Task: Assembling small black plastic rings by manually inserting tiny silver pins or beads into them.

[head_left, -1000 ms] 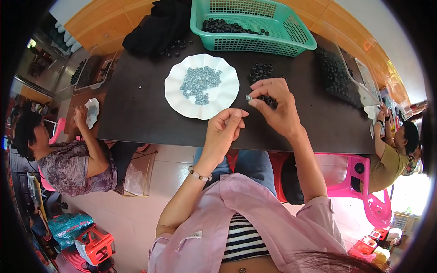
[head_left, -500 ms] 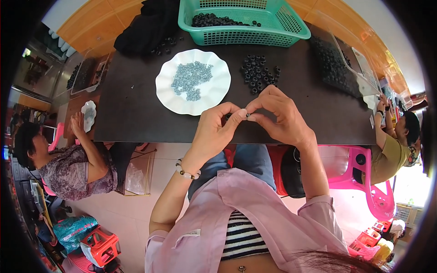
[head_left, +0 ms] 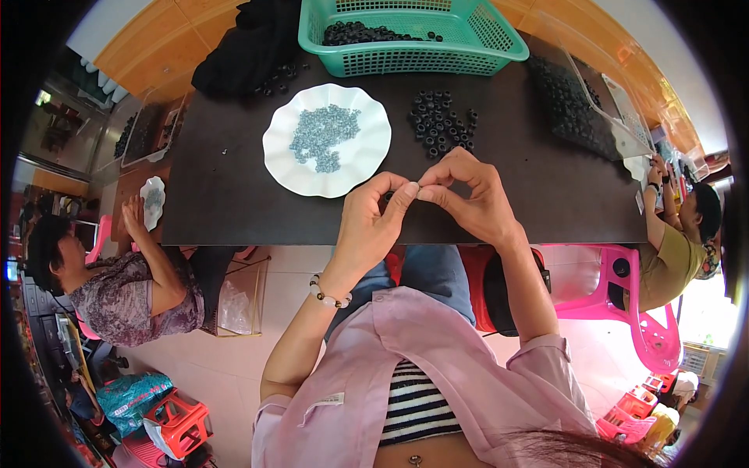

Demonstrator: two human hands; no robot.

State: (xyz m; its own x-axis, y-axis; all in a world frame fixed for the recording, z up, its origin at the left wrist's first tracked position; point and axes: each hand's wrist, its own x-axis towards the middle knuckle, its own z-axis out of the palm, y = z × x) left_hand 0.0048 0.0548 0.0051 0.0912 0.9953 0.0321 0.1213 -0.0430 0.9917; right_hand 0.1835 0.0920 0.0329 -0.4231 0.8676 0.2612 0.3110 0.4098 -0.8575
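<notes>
The hands meet fingertip to fingertip above the near edge of the dark worktop (head_left: 218,199), left hand (head_left: 374,214) and right hand (head_left: 470,199) each pinching with thumb and forefinger. Clamped between them is a small piece (head_left: 419,189), mostly covered, its kind unclear. Loose black beads (head_left: 438,125) lie just beyond the right hand; the white scalloped plate (head_left: 365,152), bearing pale blue-grey pieces (head_left: 321,131), sits far and left of the fingertips. Both elbows bend; the left forearm angles far and right, the right one far and left, wrists raised and knuckles arched.
</notes>
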